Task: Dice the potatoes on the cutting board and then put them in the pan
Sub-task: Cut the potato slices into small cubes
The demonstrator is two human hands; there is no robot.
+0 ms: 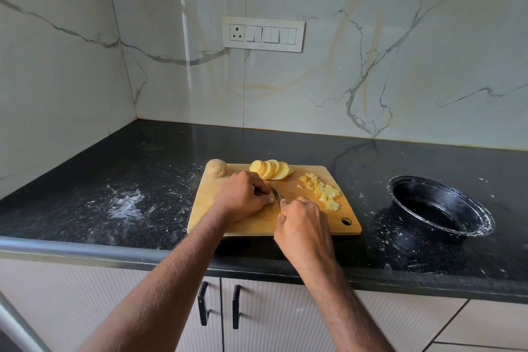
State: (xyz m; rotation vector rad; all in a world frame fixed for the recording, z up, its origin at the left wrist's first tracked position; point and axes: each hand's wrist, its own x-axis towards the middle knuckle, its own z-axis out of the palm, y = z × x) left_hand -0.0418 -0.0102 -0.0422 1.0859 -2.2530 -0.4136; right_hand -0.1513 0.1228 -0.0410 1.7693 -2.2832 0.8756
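Observation:
A wooden cutting board (291, 224) lies on the black counter. A fan of round potato slices (271, 170) sits at its far edge, and a pile of diced potato (323, 190) lies on its right side. A whole unpeeled potato (216, 168) rests at the board's far left corner. My right hand (303, 223) grips a knife (275, 191), the blade pointing away from me. My left hand (243, 194) has its fingers curled down on the board beside the blade; whatever is under them is hidden. The black pan (440, 206) stands to the right of the board.
White powder is scattered on the black counter (128, 203) left of the board and around the pan. A marble wall with a switch panel (263, 34) rises behind. Cabinet doors with black handles (203, 307) are below the counter edge.

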